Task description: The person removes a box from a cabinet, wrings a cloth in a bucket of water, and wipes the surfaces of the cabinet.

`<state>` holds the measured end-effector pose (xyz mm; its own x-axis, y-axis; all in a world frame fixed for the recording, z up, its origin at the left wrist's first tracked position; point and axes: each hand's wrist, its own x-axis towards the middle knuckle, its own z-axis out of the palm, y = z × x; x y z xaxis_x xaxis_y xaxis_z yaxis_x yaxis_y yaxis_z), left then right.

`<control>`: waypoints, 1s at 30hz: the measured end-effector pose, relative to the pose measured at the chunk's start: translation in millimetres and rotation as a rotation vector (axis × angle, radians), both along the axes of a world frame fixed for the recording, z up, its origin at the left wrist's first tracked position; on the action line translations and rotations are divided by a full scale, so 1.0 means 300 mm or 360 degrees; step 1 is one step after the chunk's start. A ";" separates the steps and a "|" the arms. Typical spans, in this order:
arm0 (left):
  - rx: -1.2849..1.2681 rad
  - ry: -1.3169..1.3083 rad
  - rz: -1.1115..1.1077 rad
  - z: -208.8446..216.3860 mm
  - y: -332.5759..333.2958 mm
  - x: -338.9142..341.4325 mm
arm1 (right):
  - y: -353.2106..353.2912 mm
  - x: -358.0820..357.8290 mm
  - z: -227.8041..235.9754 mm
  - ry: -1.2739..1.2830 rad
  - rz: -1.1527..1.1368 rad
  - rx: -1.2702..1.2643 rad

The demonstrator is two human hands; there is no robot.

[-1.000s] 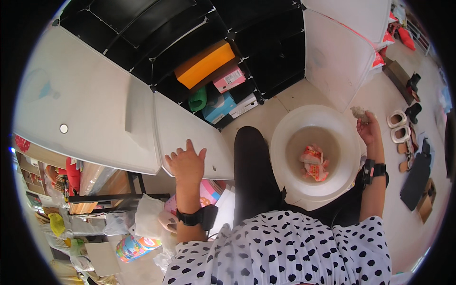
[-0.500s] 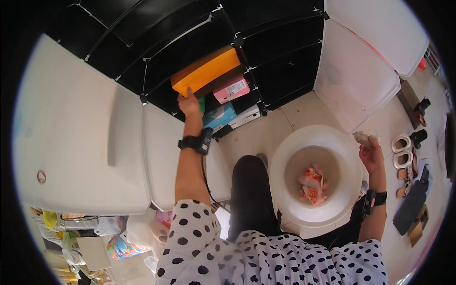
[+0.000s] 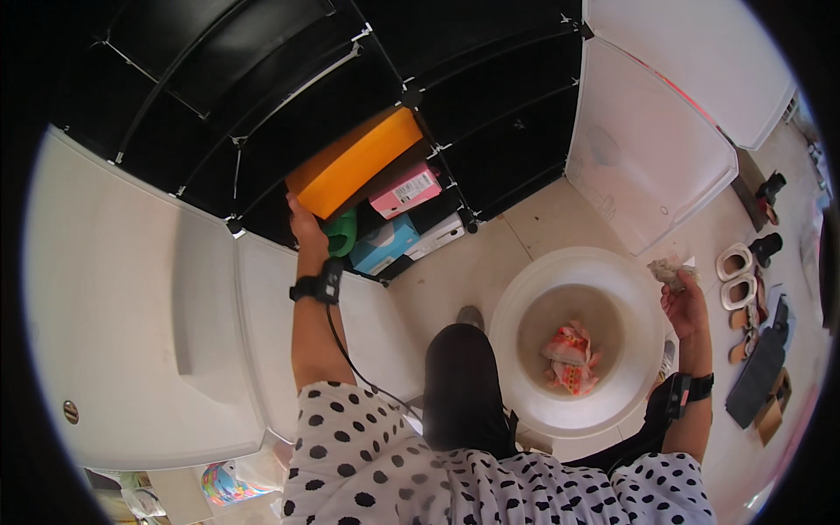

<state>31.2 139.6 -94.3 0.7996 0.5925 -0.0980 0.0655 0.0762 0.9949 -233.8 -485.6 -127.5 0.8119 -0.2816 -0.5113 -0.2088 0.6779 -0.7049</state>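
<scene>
My left hand point(image 3: 306, 226) is at the left end of an orange box point(image 3: 359, 162), gripping its edge; some of the fingers are hidden behind it. The box sits tilted in an opening of the black cube shelf point(image 3: 490, 105). Under it are a pink box point(image 3: 405, 190), a green shoe-like thing point(image 3: 341, 234), a blue box point(image 3: 385, 243) and a white box point(image 3: 437, 234). A greyish crumpled cloth point(image 3: 669, 273) is in my right hand point(image 3: 687, 306), whose fingers are closed round it, beside the rim of a white tub point(image 3: 512, 367).
Cloudy water and a red-and-white crumpled cloth or bag point(image 3: 570, 357) are in the tub. White cabinet doors stand swung out at left point(image 3: 210, 324) and right point(image 3: 647, 166). Slippers point(image 3: 737, 278), other shoes and an open cardboard box point(image 3: 772, 407) lie on the right-hand floor.
My left hand has shifted from the orange box's lower front corner to its left end. The view has moved, so the shelf appears lower and further left. My right hand still holds the cloth.
</scene>
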 end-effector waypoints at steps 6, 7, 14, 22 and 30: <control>-0.0262 0.0083 -0.0001 -0.022 -0.078 -0.116 | 0.031 0.009 0.008 0.0016 0.0024 -0.0033; -0.0389 0.0146 0.0036 -0.020 -0.076 -0.125 | 0.035 0.013 -0.002 0.0003 0.0043 -0.0015; -0.0872 0.0312 -0.0414 0.071 -0.055 -0.122 | 0.055 0.024 -0.004 -0.0001 0.0005 -0.0028; -0.0903 0.0150 -0.0322 0.110 -0.196 -0.264 | 0.043 0.022 0.011 0.0005 -0.0025 -0.0055; -0.1015 0.0167 -0.0027 0.174 -0.348 -0.593 | 0.018 -0.009 0.031 -0.0050 -0.0020 -0.0032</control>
<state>-146.8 35.1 -42.2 0.7752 0.3795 -0.5051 0.1664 0.6486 0.7427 -236.6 -480.2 -118.2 0.8236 -0.3021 -0.4799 -0.1779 0.6659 -0.7245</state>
